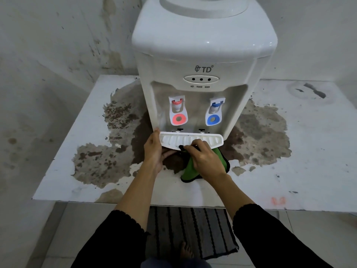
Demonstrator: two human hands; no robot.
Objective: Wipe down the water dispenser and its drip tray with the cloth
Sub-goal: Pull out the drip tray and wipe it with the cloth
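A white tabletop water dispenser (202,60) with a red tap and a blue tap stands at the middle of the table. Its white ribbed drip tray (173,140) is out in front of the base, tilted towards me. My left hand (153,151) grips the tray's left end from below. My right hand (204,159) presses a green cloth with black edging (190,170) against the tray's front rim. Most of the cloth hangs below my right hand over the table.
The white table (309,151) has large brown patches of peeled, stained surface around the dispenser. A stained wall stands behind. On the floor below the table's front edge lies a dark striped mat (193,229) with my bare foot on it.
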